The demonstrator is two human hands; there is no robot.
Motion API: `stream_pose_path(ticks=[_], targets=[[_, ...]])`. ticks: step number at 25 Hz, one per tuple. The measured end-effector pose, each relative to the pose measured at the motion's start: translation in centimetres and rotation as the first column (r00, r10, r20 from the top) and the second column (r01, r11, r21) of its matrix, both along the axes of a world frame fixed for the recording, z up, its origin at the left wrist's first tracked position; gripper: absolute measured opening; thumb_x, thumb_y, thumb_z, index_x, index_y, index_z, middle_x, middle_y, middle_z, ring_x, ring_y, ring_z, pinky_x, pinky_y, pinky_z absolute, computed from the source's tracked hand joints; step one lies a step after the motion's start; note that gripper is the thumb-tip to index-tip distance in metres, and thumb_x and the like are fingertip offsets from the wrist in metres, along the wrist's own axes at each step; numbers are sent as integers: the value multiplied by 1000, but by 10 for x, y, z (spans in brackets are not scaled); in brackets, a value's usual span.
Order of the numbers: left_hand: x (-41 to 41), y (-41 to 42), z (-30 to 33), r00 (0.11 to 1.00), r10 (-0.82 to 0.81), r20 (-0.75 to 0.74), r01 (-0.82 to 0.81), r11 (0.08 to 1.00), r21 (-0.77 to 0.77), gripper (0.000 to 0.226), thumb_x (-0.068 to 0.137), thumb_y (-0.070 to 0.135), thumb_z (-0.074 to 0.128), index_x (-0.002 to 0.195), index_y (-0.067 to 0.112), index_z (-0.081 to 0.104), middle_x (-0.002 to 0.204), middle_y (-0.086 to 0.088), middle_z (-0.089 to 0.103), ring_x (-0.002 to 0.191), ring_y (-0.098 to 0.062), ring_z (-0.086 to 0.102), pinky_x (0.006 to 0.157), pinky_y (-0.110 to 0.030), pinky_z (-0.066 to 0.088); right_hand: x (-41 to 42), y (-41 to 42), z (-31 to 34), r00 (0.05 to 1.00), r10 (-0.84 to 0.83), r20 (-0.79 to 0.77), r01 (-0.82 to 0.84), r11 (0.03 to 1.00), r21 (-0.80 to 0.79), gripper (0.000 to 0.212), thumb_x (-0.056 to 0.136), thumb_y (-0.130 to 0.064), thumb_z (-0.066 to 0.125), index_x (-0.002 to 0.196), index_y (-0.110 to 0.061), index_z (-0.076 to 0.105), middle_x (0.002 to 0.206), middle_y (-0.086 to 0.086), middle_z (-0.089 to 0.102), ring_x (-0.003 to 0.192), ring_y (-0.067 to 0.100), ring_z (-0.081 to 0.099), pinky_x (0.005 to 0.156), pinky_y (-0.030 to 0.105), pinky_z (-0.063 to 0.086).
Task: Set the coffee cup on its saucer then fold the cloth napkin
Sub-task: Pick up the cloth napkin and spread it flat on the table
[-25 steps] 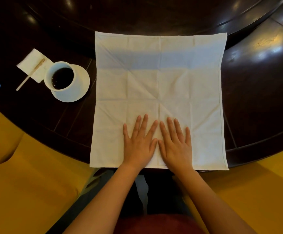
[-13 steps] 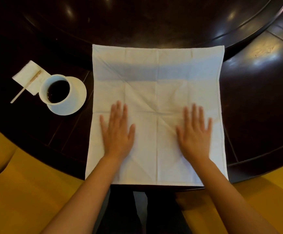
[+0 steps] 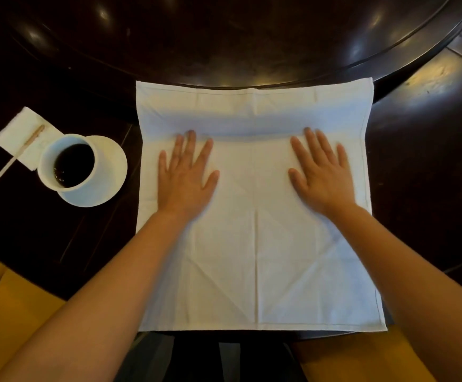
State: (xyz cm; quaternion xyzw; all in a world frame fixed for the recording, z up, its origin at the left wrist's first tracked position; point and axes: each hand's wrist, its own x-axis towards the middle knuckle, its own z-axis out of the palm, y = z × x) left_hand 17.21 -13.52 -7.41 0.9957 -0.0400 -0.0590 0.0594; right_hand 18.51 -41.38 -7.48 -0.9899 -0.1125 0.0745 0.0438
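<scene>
A white cloth napkin point(image 3: 254, 238) lies spread flat and square on the dark table, creased with old fold lines. My left hand point(image 3: 187, 173) rests palm down on its left half, fingers apart. My right hand point(image 3: 322, 172) lies flat on its right half in the same way. Neither hand holds anything. To the left, a white coffee cup point(image 3: 68, 162) full of dark coffee stands on its white saucer point(image 3: 111, 172), just off the napkin's left edge.
A paper napkin point(image 3: 20, 130) with a wooden stir stick point(image 3: 17, 155) lies left of the cup. A raised round turntable point(image 3: 224, 40) sits behind the cloth. Yellow seats point(image 3: 9, 304) flank the dark table point(image 3: 417, 161) at its near edge.
Both hands slid apart from the napkin's near middle, then forward across the cloth toward its far half. The view has tilted downward.
</scene>
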Motion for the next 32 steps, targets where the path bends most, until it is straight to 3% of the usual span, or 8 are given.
stream_pose_path(ticks=[5, 8, 13, 16, 22, 25, 29, 32], targets=[[-5, 40, 1, 998, 68, -11, -67, 995, 69, 63, 94, 47, 23, 150, 23, 8, 158, -7, 1, 144, -22, -1, 115, -47, 3, -2, -42, 4, 988, -154, 10, 154, 987, -36, 68, 92, -55, 11, 148, -19, -3, 158, 4, 0, 143, 18, -6, 115, 45, -1], [-11, 19, 3, 973, 228, 25, -229, 972, 55, 61, 96, 43, 27, 150, 20, 8, 158, -11, 3, 144, -22, 1, 113, -56, -1, -4, -38, 11, 988, -153, 2, 153, 986, -60, 68, 93, -55, 11, 148, -18, -5, 158, 5, -2, 143, 19, -7, 114, 48, -4], [-70, -83, 3, 998, -33, 48, 37, 996, -78, 67, 84, 48, 32, 145, 21, 31, 153, -12, 26, 140, -29, 23, 106, -63, 6, -70, -39, 22, 974, 221, -43, -219, 975, 42, 63, 95, -53, 11, 148, -18, 11, 155, 10, 12, 143, 24, 3, 113, 53, 4], [-103, -118, 2, 987, -157, 20, 158, 985, -75, 65, 85, 49, 33, 144, 24, 31, 154, -8, 25, 141, -26, 21, 109, -59, 8, -115, -59, 24, 904, 403, -144, -402, 915, 37, 64, 94, -53, 19, 149, -22, 8, 156, 6, 8, 143, 22, -2, 113, 50, 2], [-133, -137, 2, 981, -194, 9, 194, 980, -34, 59, 90, 40, 30, 147, 25, 25, 156, -6, 18, 144, -23, 11, 110, -59, 8, -162, -107, 40, 673, 695, -253, -712, 701, 32, 82, 84, -69, 33, 148, -22, 13, 156, 8, 11, 143, 26, 4, 111, 51, 7], [-136, -141, 2, 975, -221, -8, 221, 975, -15, 60, 90, 41, 29, 147, 24, 24, 156, -7, 18, 144, -24, 9, 110, -60, 8, -169, -123, 44, 613, 745, -262, -765, 643, 36, 86, 76, -62, 52, 147, -25, 20, 155, 5, 19, 143, 26, 10, 113, 52, 15], [-140, -143, 3, 973, -230, -16, 230, 973, -7, 61, 90, 42, 26, 148, 24, 22, 157, -8, 16, 144, -25, 7, 110, -60, 8, -164, -126, 54, 618, 769, -164, -752, 639, 163, 46, 78, -41, 61, 121, -23, 58, 137, 3, 52, 129, 24, 43, 103, 41, 41], [-142, -143, 3, 976, -216, -19, 216, 976, -21, 62, 90, 44, 26, 148, 24, 19, 157, -8, 13, 144, -25, 5, 110, -61, 9, -158, -114, 69, 680, 731, -62, -691, 667, 279, 15, 87, -27, 55, 88, -19, 68, 106, -1, 69, 102, 16, 62, 88, 28, 51]])
